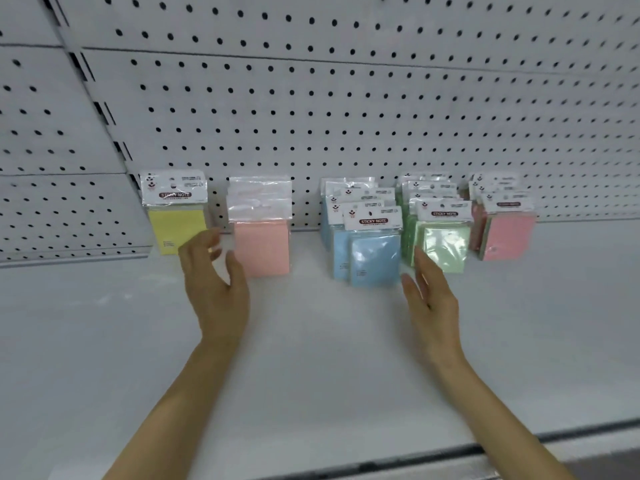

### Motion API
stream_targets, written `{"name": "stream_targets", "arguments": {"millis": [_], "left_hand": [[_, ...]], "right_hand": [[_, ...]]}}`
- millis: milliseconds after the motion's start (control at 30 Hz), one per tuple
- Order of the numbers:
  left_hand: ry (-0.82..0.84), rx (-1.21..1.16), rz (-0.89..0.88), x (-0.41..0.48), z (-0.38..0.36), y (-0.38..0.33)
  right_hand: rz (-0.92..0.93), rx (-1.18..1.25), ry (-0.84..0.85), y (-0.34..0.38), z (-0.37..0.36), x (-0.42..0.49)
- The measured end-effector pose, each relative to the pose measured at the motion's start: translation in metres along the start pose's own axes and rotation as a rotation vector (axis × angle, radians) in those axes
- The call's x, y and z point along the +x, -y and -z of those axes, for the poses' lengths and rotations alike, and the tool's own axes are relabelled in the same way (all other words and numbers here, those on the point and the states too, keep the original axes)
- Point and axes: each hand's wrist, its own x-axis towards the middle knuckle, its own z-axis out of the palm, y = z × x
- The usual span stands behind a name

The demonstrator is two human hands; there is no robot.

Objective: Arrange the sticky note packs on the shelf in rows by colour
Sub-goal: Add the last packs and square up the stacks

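Observation:
Sticky note packs stand in rows along the back of a white shelf (311, 341). From left to right: a yellow pack (176, 228), a light pink stack (262, 249), several blue packs (372, 258), several green packs (445, 249), and a darker pink group (505, 237). My left hand (216, 289) hovers between the yellow pack and the light pink stack, fingers spread and curled, holding nothing. My right hand (431, 299) is flat and open just in front of the green packs, beside the blue ones, holding nothing.
A white pegboard wall (346, 116) rises behind the packs. A slotted upright (114, 133) runs down at the left. The shelf's front edge (450, 452) crosses the bottom right.

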Motion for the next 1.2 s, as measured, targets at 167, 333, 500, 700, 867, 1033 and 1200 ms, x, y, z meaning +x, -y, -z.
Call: {"name": "stream_targets", "arguments": {"millis": [167,333,500,700,867,1033,1200], "left_hand": [[0.503,-0.039,-0.113,-0.038,-0.024,-0.030],[0.687,-0.335,0.437,-0.054,-0.062,-0.059],[0.594,-0.471,0.497,-0.045,-0.091,-0.052],[0.541,-0.469,0.497,-0.034,-0.112,-0.047],[0.534,-0.421,0.540,-0.024,-0.121,-0.041],[0.555,-0.521,0.592,-0.023,-0.122,-0.044],[0.667,-0.587,0.550,-0.021,-0.113,-0.039]], "right_hand": [[-0.082,0.087,0.058,-0.004,-0.013,0.013],[-0.139,0.200,0.063,-0.003,-0.022,0.023],[-0.233,0.331,0.136,-0.007,-0.024,0.037],[-0.243,0.270,0.184,-0.008,-0.025,0.042],[-0.210,0.243,0.145,-0.007,-0.032,0.045],[-0.222,0.289,0.166,-0.006,-0.037,0.057],[-0.215,0.292,0.188,-0.011,-0.042,0.064]]}}
